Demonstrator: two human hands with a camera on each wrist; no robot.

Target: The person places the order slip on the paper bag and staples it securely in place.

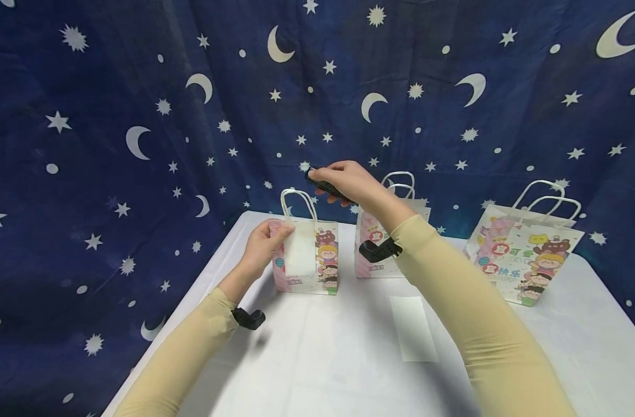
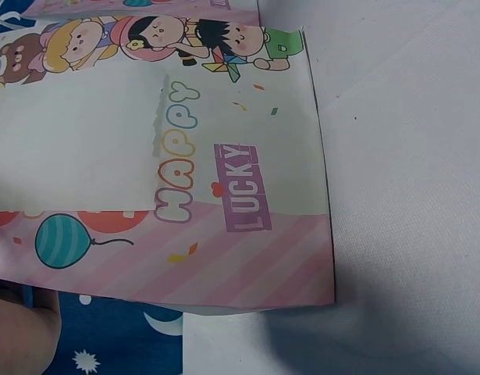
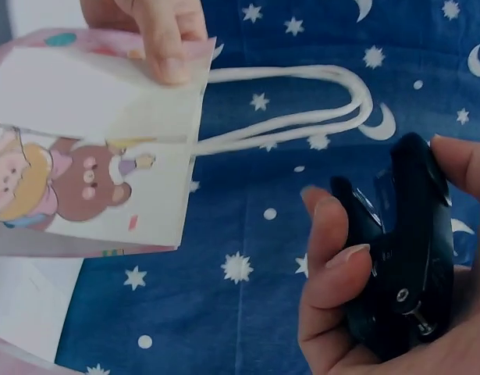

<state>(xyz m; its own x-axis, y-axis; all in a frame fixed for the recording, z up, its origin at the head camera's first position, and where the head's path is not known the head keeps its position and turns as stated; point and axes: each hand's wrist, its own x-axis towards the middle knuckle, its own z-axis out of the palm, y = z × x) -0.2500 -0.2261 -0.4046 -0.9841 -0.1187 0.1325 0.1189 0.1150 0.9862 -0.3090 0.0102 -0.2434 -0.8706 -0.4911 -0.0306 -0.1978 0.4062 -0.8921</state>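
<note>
My left hand [image 1: 262, 246] pinches the top edge of a small paper gift bag [image 1: 326, 284] with cartoon figures and white rope handles [image 3: 325, 72]. A blank white paper slip [image 1: 300, 255] lies flat against the bag's front, its top end under my left thumb. Above and to the right of that bag, my right hand [image 1: 352, 182] holds a black stapler [image 3: 419, 234]. The stapler's jaws are apart with nothing between them, and they point toward the handles without touching the bag. In the left wrist view the slip covers part of the bag's printed front.
A second similar gift bag [image 1: 366, 263] stands behind my right wrist, partly hidden by it. Farther right stands a third bag [image 1: 510, 281]. Another white paper slip [image 1: 413, 330] lies on the white tablecloth [image 1: 307, 359]. A dark blue star-and-moon curtain [image 1: 317, 69] hangs behind the table.
</note>
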